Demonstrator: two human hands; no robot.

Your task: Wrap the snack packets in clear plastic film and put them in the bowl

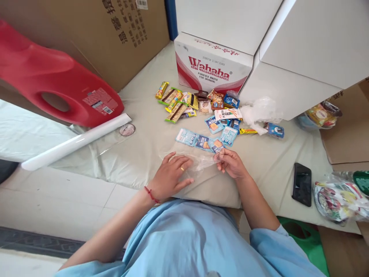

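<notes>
While your left hand (173,175) lies palm down with its fingers spread over a clear plastic bag (201,161), your right hand (230,163) pinches the bag's right end between thumb and fingers. The bag is flat and crinkled, and it stretches between your two hands near the front edge of the beige cloth (150,142). You have a blue packet (216,145) right at your right fingertips, its lower corner hidden behind them, so I cannot tell whether you grip that too. Nor can I tell how firmly your left palm presses down. You wear a ring and a red cord bracelet (151,195) on the left side.

Just beyond your hands, two more blue packets lie in line to the left of the one at your fingers, and others sit close behind it. Farther back you have a loose heap of snack bars (175,112) in yellow and green wrappers, with a crumpled white bag (261,111) to the right of the heap. Behind all this stands a Wahaha carton (213,65). Well off to your left are a red jug (72,80) and a white roll (77,142), while to your right lies a black phone (302,184)
</notes>
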